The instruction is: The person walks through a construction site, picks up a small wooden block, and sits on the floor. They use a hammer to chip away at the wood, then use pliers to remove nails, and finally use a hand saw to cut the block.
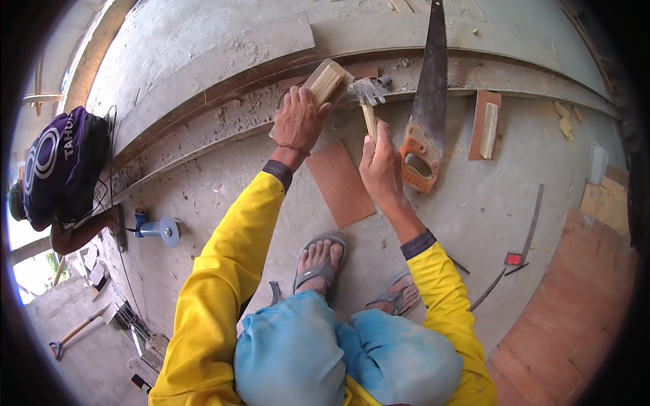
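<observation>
My left hand (pixel 296 122) is closed round the near end of a short, pale wooden block (pixel 325 84), tilted over the edge of a long grey channel. In my right hand (pixel 382 159) is a hammer, gripped by its light wooden handle (pixel 370 122). The metal hammer head (pixel 366 91) is smeared by motion, close to the block's right side. Just right of that hand lies a handsaw (pixel 430 95) with an orange-brown handle. A reddish-brown plywood rectangle (pixel 340 184) rests on the floor between my forearms.
A person in a dark shirt (pixel 64 162) is at the left, near a blue angle grinder (pixel 156 229). Right of the saw lies a board with a wood strip (pixel 486 127). A black strap with a red piece (pixel 514 258) and a large plywood sheet (pixel 562 318) lie at right.
</observation>
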`<state>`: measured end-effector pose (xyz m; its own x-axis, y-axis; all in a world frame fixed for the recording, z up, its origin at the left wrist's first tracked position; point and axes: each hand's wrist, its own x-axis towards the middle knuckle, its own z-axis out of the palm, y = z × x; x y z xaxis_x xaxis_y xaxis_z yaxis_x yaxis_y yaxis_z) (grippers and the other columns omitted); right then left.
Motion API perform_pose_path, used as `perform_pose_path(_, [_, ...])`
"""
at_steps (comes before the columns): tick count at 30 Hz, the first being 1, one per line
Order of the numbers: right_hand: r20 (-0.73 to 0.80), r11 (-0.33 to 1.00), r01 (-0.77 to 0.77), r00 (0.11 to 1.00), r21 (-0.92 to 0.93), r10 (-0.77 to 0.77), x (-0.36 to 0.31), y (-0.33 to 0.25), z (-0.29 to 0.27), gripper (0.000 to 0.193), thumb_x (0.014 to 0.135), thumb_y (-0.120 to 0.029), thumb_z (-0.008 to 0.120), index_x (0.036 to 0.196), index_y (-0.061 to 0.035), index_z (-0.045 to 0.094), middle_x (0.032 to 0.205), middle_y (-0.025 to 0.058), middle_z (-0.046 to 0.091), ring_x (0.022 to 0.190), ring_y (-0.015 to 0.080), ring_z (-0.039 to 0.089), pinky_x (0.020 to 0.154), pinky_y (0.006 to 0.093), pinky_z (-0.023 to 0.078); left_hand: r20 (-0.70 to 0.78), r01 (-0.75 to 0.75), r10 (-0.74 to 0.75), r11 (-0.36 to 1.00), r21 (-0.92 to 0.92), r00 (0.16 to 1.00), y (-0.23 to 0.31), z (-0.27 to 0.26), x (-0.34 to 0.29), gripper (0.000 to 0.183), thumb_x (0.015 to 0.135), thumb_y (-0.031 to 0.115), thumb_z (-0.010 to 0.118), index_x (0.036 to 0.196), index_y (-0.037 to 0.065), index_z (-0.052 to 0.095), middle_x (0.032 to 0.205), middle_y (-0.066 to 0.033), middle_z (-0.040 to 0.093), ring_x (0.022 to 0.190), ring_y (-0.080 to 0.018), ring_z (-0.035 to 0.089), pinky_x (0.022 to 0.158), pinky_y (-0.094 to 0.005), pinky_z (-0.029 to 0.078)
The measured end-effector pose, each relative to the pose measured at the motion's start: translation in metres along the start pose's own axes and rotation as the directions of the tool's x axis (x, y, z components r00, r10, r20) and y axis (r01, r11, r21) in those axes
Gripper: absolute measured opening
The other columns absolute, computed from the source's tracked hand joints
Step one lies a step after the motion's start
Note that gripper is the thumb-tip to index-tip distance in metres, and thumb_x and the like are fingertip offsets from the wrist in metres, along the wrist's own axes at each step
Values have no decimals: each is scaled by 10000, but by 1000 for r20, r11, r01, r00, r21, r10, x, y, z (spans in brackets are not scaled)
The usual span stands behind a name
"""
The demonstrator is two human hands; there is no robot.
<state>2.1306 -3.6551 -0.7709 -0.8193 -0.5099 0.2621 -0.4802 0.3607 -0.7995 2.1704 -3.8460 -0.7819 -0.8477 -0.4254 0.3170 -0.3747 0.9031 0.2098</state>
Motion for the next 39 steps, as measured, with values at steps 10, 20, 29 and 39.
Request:
perform_pose_path(10, [-406,960,261,892,104,-198,17,-7,-6,298,1019,-119,458,1257,61,442,815,173,570,616,265,573,602,370,476,36,50,-52,998,42,998,3,2,-1,443,915,401,646,1025,4,482,1004,-170,531,955,-362,595,729,-467,514])
perform_pose_path(20, [-326,938,122,945,323,-11,29,-16,-15,219,1017,-110,450,1153,58,485,795,158,610,630,285,627,586,370,514,40,88,-89,995,43,995,5,4,0,443,918,426,625,997,10,494,982,-158,533,948,-340,579,732,-453,482])
perform_pose_path(29, [113,971,-224,970,84,214,43,-19,8,184,1007,-120,491,1078,48,469,860,269,635,711,460,651,609,483,506,28,99,-101,993,56,994,8,-2,4,433,927,397,625,994,-4,475,967,-172,524,909,-356,570,723,-467,477])
perform_pose_path(39, [-300,975,111,953,194,-48,26,-26,17,159,1015,-121,482,1045,34,495,809,205,613,647,360,618,586,431,498,2,86,-86,996,34,996,3,8,-1,447,929,426,610,991,1,486,1012,-176,530,964,-352,568,743,-467,464])
